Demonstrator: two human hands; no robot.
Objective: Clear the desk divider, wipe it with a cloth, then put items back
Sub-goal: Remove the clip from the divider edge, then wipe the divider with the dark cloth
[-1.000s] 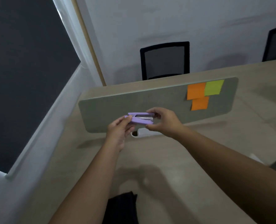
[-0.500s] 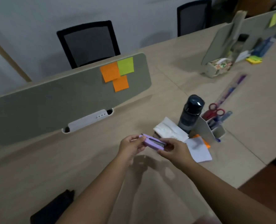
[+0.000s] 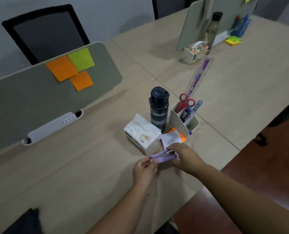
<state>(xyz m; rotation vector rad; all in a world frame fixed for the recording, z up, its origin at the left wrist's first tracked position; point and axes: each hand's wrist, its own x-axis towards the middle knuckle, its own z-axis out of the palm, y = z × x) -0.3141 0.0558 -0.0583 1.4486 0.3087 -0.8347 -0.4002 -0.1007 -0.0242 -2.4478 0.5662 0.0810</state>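
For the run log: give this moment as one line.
stage: clearing divider | left hand + right hand: both holding purple stapler | stapler: beside tissue pack | divider: three sticky notes still on

Two hands hold a purple stapler just above the desk. The left hand pinches one end and the right hand grips the other end. Just behind the stapler sits a white tissue pack, with a dark bottle beside it. A white pen holder has red scissors in it. White and orange papers lie near the right hand, maybe touching it. The gray divider has three sticky notes on it.
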